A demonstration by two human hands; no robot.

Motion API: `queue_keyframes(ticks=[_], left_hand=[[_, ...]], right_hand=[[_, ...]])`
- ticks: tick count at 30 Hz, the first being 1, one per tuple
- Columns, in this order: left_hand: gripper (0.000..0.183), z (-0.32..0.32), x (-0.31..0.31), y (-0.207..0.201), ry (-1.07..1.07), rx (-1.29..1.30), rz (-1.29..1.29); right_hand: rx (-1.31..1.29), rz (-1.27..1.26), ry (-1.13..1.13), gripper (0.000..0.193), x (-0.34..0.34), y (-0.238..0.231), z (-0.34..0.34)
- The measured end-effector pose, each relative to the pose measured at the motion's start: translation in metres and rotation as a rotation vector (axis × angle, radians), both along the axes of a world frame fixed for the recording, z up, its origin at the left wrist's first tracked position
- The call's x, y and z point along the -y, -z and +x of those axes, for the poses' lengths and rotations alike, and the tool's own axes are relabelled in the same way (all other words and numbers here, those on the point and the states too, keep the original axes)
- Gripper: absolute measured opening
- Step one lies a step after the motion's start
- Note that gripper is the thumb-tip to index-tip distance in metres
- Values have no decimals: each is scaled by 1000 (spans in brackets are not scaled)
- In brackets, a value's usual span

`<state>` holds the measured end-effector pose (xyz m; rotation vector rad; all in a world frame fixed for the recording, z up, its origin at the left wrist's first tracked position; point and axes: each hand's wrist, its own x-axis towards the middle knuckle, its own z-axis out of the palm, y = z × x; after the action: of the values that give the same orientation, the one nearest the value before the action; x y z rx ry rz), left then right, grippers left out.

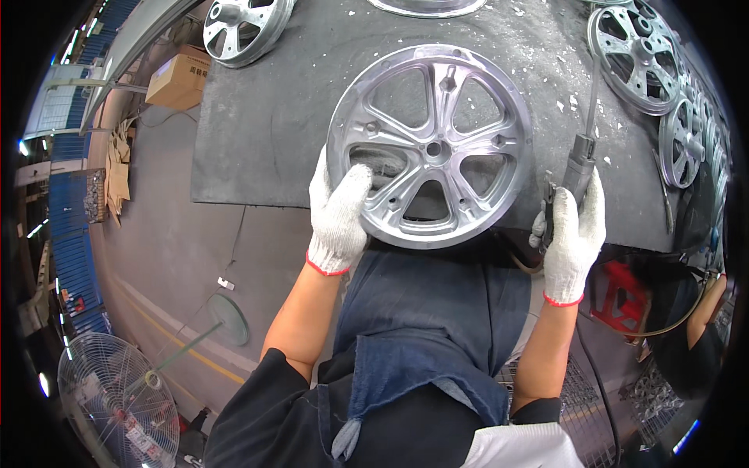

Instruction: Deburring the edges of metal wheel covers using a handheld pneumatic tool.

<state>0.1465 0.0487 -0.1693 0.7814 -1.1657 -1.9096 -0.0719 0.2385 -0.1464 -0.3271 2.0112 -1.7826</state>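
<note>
A silver cast metal wheel (446,156) with five spokes and a centre hole is at the near edge of the dark worktable, its near rim reaching over that edge. My left hand (338,214), in a white knit glove, is closed on the wheel's left rim. The thumb lies on top by a window between spokes; the other fingers are mostly hidden. In my gloved right hand (575,238) is a grey handheld power tool (578,168), upright, with a long thin rod pointing to the far side. The tool is just right of the wheel, apart from it.
Pale chips lie scattered on the table (257,140). More wheels (636,58) are piled along the right; another wheel (242,30) sits far left. On the floor stand a cardboard box (179,78) and a large fan (121,405). Another person's arm (706,312) shows at right.
</note>
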Motion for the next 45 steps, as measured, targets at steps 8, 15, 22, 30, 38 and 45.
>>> queue_keyframes(ticks=[8,15,22,30,38,45], left_hand=[[52,1,0,-5,13,15,21],[27,-2,7,-5,74,0,15],[25,-9,13,-11,81,76,140],[26,-21,2,-65,-33,249,-306],[33,-41,8,-62,274,539,-1619],[55,-6,4,-9,185,796,-1479]], right_hand=[[107,69,-22,65,10,-7,-7],[142,76,-27,65,10,-8,-11],[128,34,-61,63,5,-5,-16],[126,34,-88,59,1,-8,-9],[156,85,-80,64,-1,-15,-22],[-444,364,-187,81,-33,1,-53]])
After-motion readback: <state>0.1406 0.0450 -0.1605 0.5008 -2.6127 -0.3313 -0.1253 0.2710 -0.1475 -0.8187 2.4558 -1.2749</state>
